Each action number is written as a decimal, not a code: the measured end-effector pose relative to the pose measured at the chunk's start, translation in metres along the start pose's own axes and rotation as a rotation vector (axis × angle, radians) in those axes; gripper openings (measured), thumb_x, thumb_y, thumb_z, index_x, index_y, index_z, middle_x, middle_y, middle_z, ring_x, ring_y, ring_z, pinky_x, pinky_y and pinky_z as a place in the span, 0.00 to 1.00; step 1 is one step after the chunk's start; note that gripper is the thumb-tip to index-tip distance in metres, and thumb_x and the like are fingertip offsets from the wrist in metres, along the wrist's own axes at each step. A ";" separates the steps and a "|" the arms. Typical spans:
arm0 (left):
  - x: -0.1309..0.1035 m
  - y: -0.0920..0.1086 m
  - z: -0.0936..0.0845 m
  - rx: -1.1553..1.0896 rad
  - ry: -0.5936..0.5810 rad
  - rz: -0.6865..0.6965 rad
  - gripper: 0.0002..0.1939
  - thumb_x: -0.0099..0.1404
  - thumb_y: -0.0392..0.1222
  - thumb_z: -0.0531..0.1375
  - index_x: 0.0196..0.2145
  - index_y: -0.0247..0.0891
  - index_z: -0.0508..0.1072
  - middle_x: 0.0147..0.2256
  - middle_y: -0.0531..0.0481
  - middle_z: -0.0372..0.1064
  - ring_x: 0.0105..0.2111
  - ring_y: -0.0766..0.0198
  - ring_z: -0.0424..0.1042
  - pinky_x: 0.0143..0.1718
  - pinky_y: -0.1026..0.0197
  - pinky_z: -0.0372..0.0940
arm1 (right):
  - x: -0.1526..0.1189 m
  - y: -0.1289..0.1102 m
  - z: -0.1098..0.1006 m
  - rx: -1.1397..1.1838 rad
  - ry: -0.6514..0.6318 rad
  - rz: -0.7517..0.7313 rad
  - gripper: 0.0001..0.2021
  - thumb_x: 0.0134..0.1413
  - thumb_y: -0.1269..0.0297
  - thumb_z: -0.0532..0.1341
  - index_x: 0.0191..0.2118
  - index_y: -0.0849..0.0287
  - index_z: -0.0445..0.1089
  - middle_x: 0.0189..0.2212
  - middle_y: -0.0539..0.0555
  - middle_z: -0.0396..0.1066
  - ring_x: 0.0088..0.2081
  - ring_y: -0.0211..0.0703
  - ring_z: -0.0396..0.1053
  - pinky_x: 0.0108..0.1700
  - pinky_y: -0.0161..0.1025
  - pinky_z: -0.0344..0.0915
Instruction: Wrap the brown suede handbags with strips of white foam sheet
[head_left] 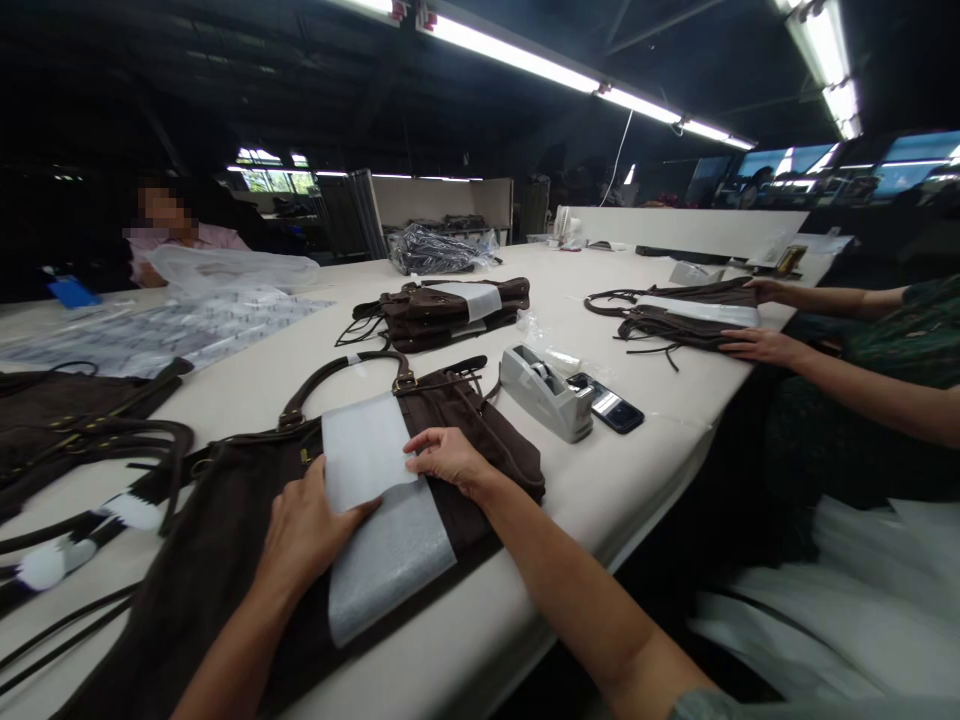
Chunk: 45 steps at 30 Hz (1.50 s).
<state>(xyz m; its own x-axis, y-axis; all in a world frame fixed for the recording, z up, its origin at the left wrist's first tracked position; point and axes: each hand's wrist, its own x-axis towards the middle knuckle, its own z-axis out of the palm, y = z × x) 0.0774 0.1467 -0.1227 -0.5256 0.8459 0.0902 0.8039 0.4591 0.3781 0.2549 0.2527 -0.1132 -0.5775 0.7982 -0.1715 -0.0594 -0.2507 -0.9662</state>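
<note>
A dark brown bag (217, 540) lies on the table in front of me, its looped handle pointing away. Across its middle runs a white foam sheet (390, 560), one layer overlapping another. My left hand (307, 525) rests on the sheet's left edge with thumb and fingers spread apart. At the right edge of the upper layer, my right hand (450, 458) has thumb and forefinger pinched together; what is between them is too small to make out. A grey tape dispenser (547, 392) stands beyond my right hand, beside a dark phone (615, 405).
Stacked brown bags (450, 312) lie beyond the handle. More bags (75, 420) with wrapped handles are at left. On the right, a co-worker's hands (769, 345) touch another wrapped bag (690, 310). Another person sits at far left behind plastic sheeting (232, 268).
</note>
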 end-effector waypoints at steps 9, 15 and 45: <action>0.013 -0.009 -0.021 -0.747 -0.119 -0.333 0.30 0.25 0.48 0.68 0.31 0.36 0.70 0.23 0.47 0.70 0.28 0.56 0.69 0.28 0.61 0.62 | 0.001 -0.003 0.001 0.094 0.003 0.050 0.09 0.40 0.84 0.65 0.29 0.66 0.72 0.16 0.46 0.66 0.19 0.29 0.61 0.26 0.28 0.57; 0.016 -0.003 -0.017 -0.952 -0.110 -0.420 0.26 0.21 0.45 0.68 0.21 0.36 0.63 0.19 0.50 0.65 0.20 0.69 0.59 0.22 0.68 0.55 | 0.007 0.005 0.000 -0.004 -0.024 -0.004 0.08 0.41 0.81 0.66 0.32 0.67 0.74 0.18 0.46 0.65 0.22 0.29 0.61 0.28 0.28 0.58; 0.016 -0.007 -0.007 -0.970 0.000 -0.369 0.38 0.23 0.47 0.72 0.35 0.28 0.71 0.20 0.52 0.66 0.21 0.69 0.61 0.23 0.68 0.56 | -0.004 -0.004 -0.004 -1.025 -0.136 -0.160 0.30 0.50 0.74 0.58 0.58 0.39 0.68 0.46 0.50 0.74 0.53 0.52 0.67 0.56 0.48 0.62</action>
<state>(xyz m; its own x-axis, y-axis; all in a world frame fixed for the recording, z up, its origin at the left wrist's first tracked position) 0.0616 0.1551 -0.1172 -0.6932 0.6975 -0.1817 0.0235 0.2738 0.9615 0.2607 0.2529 -0.1097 -0.7147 0.6964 -0.0654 0.5387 0.4884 -0.6865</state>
